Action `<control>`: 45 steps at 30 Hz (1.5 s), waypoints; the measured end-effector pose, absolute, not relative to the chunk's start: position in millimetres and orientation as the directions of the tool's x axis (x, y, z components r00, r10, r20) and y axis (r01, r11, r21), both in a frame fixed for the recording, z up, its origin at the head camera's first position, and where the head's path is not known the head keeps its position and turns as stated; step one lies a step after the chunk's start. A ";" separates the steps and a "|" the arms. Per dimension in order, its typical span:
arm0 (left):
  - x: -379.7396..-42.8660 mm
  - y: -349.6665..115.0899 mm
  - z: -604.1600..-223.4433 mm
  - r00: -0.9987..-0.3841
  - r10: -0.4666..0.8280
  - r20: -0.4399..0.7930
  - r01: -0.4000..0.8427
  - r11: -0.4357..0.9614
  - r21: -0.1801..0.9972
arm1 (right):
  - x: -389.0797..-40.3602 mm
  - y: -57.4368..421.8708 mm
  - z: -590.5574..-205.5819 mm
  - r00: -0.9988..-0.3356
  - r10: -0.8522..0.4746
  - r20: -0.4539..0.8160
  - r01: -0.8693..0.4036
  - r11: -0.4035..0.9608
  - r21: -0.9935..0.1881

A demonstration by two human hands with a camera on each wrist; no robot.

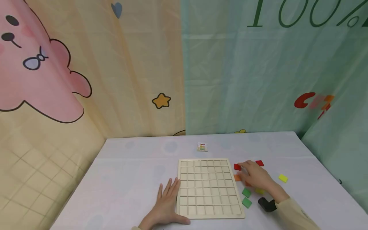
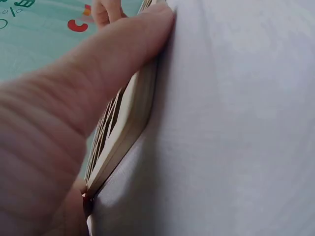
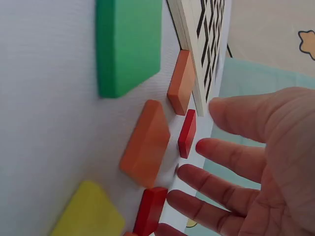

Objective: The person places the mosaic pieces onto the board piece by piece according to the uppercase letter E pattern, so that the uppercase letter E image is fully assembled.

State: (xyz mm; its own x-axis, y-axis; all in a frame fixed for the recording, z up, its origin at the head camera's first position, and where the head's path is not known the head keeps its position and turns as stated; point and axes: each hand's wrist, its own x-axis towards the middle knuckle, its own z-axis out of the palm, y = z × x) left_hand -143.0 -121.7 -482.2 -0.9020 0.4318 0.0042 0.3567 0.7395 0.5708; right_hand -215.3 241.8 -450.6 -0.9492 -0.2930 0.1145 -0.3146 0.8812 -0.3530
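A pale wooden grid board (image 1: 211,183) lies flat on the table with bare cells. My left hand (image 1: 166,204) rests at its lower left corner, fingers straight and spread along the left side, thumb along the near edge. To the board's right, my right hand (image 1: 257,175) hovers over loose square tiles, its fingertips right by a red tile (image 1: 237,167). In the right wrist view the fingers are apart and loosely bent, with nothing between them. Close by lie an orange tile (image 3: 181,83), another orange tile (image 3: 147,142) and a second red tile (image 1: 259,163).
Two green tiles, one nearer me (image 1: 247,202), lie beside the board's right edge. A yellow tile (image 1: 283,178) sits farther right, another yellow tile (image 1: 259,191) under the right wrist. A small printed card (image 1: 202,147) lies beyond the board. Curtains hang behind the table.
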 end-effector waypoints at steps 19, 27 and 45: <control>-140.4 -118.6 -498.4 -0.902 0.422 0.093 0.424 0.823 0.379 | -234.4 247.4 -450.0 -0.988 -0.151 -0.021 -0.121 0.861 -0.494; -142.3 -118.8 -499.2 -0.898 0.426 0.112 0.436 0.823 0.364 | -233.0 247.3 -453.9 -0.993 -0.118 -0.033 -0.076 0.805 -0.589; -145.4 -121.0 -497.3 -0.913 0.394 0.109 0.407 0.851 0.332 | -236.9 196.2 -444.4 -0.963 -0.157 0.220 -0.268 0.657 -0.705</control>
